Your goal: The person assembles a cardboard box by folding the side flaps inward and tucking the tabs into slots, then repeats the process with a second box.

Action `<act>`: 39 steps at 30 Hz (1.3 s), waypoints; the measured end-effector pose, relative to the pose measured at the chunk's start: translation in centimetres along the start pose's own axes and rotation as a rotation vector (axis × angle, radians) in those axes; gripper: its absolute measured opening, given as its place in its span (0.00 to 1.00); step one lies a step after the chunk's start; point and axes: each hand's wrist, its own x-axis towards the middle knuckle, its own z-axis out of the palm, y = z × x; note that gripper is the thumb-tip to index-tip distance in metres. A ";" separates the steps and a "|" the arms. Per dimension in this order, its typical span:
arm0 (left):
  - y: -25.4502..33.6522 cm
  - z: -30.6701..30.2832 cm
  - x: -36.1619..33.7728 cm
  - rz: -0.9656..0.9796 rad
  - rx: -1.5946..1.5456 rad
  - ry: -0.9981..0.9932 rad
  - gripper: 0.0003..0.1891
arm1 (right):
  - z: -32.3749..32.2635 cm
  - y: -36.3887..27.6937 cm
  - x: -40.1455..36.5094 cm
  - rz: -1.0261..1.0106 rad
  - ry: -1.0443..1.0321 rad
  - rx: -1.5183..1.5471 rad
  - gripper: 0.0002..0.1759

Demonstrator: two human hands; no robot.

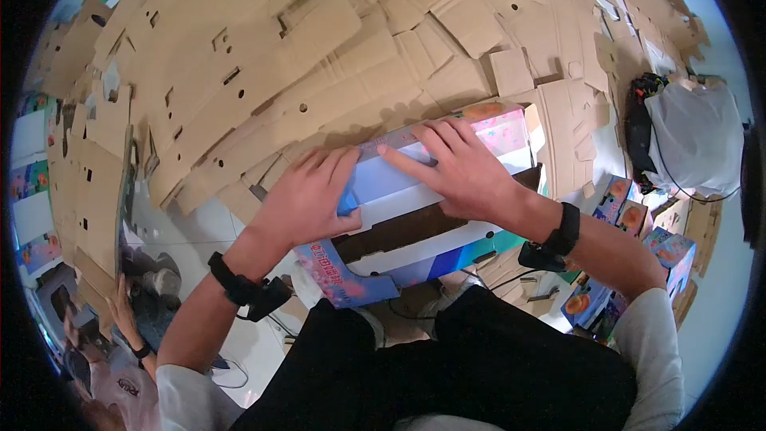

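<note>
Centrally, the printed box (pixel 415 254) rests across the person's lap; the left hand (pixel 307 201) and right hand (pixel 461 169) press open and flat upon it, cardboard sheets (pixel 279 56) piled beyond.

The box (pixel 431 215) lies at centre, with the left hand (pixel 307 199) on its 9 o'clock end and the right hand (pixel 463 172) on its top. Behind it a cardboard pile (pixel 319 48) spreads from 9 to 2 o'clock. A bag (pixel 694 144) sits at 3 o'clock, small boxes (pixel 638 231) at 4, another person (pixel 120 343) at 8.

Head camera looks down, seemingly close.
</note>
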 end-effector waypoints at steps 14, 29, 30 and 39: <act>1.3 1.9 0.5 0.055 0.152 0.138 0.49 | 0.0 0.4 0.0 -0.012 -0.056 -0.010 0.62; 0.9 2.9 0.6 0.012 0.110 0.208 0.41 | 0.1 0.3 0.0 -0.039 0.013 -0.037 0.62; 0.9 2.9 0.6 0.017 0.110 0.221 0.41 | 0.1 0.3 0.0 -0.038 0.012 -0.034 0.62; 1.0 2.8 0.4 0.003 0.120 0.233 0.40 | 0.3 0.2 0.0 -0.030 0.021 -0.035 0.63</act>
